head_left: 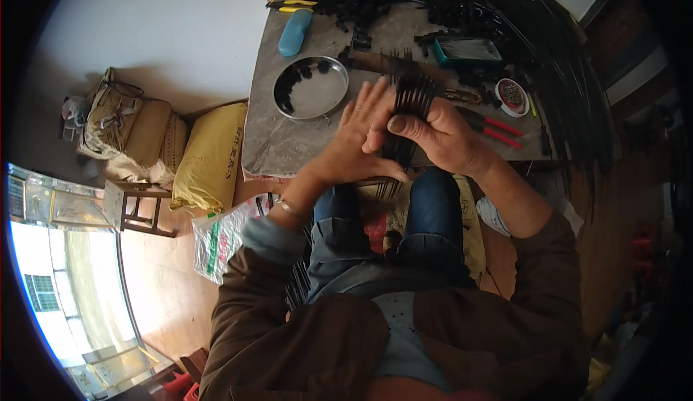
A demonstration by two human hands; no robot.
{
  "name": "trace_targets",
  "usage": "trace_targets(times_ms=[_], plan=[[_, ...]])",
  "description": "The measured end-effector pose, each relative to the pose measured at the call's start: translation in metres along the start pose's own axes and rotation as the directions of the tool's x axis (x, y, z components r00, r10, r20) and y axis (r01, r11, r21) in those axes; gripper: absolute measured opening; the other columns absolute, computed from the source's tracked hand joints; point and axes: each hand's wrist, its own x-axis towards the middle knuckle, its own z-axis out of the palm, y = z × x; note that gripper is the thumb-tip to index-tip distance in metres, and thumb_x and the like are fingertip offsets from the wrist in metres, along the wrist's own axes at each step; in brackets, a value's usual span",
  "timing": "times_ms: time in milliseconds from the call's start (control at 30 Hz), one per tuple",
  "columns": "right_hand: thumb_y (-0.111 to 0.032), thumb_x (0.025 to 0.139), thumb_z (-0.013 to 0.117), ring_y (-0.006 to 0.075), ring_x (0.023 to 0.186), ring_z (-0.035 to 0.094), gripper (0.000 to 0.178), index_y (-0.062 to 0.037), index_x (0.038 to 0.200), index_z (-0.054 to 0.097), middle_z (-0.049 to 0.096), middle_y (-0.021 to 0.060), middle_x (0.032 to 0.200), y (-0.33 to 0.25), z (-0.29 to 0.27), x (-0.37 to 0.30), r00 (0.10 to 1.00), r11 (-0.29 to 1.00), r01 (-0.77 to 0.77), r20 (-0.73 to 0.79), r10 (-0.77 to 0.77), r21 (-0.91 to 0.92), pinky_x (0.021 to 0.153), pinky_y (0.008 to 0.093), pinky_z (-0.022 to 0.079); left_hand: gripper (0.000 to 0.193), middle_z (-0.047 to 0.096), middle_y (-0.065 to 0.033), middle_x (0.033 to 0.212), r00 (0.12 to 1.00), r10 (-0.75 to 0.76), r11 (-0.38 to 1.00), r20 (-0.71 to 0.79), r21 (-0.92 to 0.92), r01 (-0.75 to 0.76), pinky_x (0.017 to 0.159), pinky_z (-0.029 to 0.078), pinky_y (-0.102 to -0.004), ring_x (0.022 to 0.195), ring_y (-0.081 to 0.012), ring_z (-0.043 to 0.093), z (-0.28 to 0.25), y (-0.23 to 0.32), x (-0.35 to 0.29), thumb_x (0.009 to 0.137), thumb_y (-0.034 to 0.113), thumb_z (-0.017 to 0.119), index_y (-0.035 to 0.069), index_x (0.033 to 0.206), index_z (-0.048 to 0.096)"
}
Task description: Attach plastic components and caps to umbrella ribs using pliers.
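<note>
In front of me, over the table's near edge, my right hand [451,137] is closed round a bundle of thin black rods [414,94], its thumb laid across them. The rods stand roughly upright in the picture, with ends showing above and below the hands. My left hand [361,130] is stretched out flat beside the bundle, fingers extended and palm side toward the rods. It seems to touch their left side, though the contact is partly hidden. A round metal tray [317,98] with small black pieces along its left rim lies just beyond my left hand.
A heap of black parts [404,0] covers the table's far side. Nearby are a blue case [295,33], a green box [468,52], a small bowl of metal bits [511,97] and red-handled pliers [502,132]. Long black rods [577,90] hang over the right edge; yellow sacks [209,157] stand left.
</note>
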Motion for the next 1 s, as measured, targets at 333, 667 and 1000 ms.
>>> trace_targets(times_ms=[333, 667, 1000], plan=[[-0.016, 0.090, 0.062, 0.0151, 0.108, 0.055, 0.033, -0.0012, 0.119, 0.055, 0.059, 0.0085, 0.117, -0.019, -0.023, 0.002, 0.959, 0.912, -0.217, 0.099, 0.266, -0.348, 0.089, 0.0291, 0.048, 0.025, 0.066, -0.0002, 0.085, 0.969, -0.068, 0.742, -0.236, -0.661, -0.108, 0.071, 0.048, -0.0229, 0.080, -0.0071, 0.059, -0.038, 0.085, 0.031, 0.091, 0.018, 0.062, 0.002, 0.110, 0.065], [-0.020, 0.075, 0.067, 0.0294, 0.082, 0.064, 0.016, -0.0118, 0.089, 0.068, 0.067, 0.0082, 0.084, 0.067, -0.225, -0.014, 0.813, 0.184, -0.582, -0.575, 0.094, -0.792, 0.074, 0.0420, 0.049, 0.019, 0.069, -0.0093, 0.094, 0.942, -0.046, 0.805, -0.332, -0.570, -0.162, 0.086, 0.050, -0.0291, 0.092, -0.0162, 0.065, -0.034, 0.085, 0.034, 0.091, 0.010, 0.059, 0.000, 0.107, 0.062], [-0.017, 0.083, 0.061, 0.0295, 0.080, 0.058, 0.007, -0.0111, 0.080, 0.059, 0.058, 0.0071, 0.078, 0.061, -0.227, -0.008, 0.903, 0.041, -0.381, -0.381, -0.198, -0.924, 0.069, 0.0461, 0.045, 0.018, 0.069, -0.0077, 0.093, 0.940, -0.056, 0.855, -0.337, -0.502, -0.129, 0.084, 0.051, -0.0266, 0.092, -0.0135, 0.065, -0.036, 0.090, 0.033, 0.091, 0.008, 0.059, 0.000, 0.107, 0.063]])
